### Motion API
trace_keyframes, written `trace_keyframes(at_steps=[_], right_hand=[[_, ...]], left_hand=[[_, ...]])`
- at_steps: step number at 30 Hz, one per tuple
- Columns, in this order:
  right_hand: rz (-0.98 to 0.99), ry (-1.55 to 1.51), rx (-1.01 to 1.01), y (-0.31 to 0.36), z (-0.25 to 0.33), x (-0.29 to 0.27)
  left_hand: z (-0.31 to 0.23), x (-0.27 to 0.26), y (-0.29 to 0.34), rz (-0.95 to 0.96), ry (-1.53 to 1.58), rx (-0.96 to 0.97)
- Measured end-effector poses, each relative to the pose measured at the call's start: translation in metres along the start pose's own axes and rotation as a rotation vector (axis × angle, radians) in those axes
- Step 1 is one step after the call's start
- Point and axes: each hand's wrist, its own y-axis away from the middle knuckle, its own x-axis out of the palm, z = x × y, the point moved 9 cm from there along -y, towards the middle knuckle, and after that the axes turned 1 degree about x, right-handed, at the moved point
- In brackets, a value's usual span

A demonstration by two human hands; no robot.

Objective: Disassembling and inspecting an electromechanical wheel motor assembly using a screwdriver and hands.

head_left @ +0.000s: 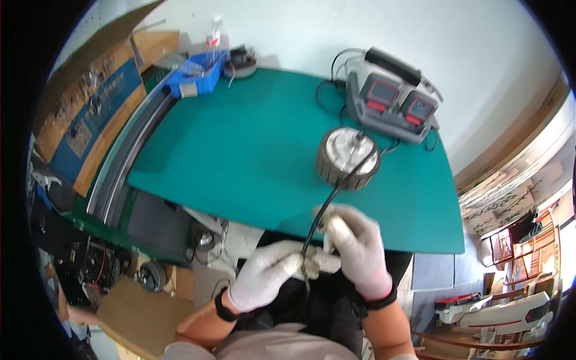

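Observation:
A small wheel with a dark treaded tyre and a silver metal hub (343, 151) lies on its side on the green tabletop. From its hub a black cable (329, 201) runs toward me, over the table's front edge. My left hand (263, 277), in a white glove, is closed around this cable near its free end, which hangs below the fingers. Beside the cable, a little higher up, my gloved right hand (361, 249) has thumb and fingers pinched together. Whatever sits in that pinch is too small and blurred to name.
At the back right stands a grey charger (384, 114) holding two batteries, with black leads. A blue bin (204, 81), a plastic bottle (216, 36) and another round part (241, 69) are at the back left. A large cardboard box (90, 129) stands left of the table (240, 156).

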Motion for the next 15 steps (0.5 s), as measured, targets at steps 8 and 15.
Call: trace_keyframes(at_steps=[8, 15], right_hand=[[-0.04, 0.005, 0.104, -0.003, -0.011, 0.012], [0.071, 0.078, 0.085, -0.011, 0.002, 0.005]], left_hand=[[-0.019, -0.012, -0.017, -0.029, -0.161, 0.122], [-0.017, -0.015, -0.014, -0.068, -0.112, 0.072]])
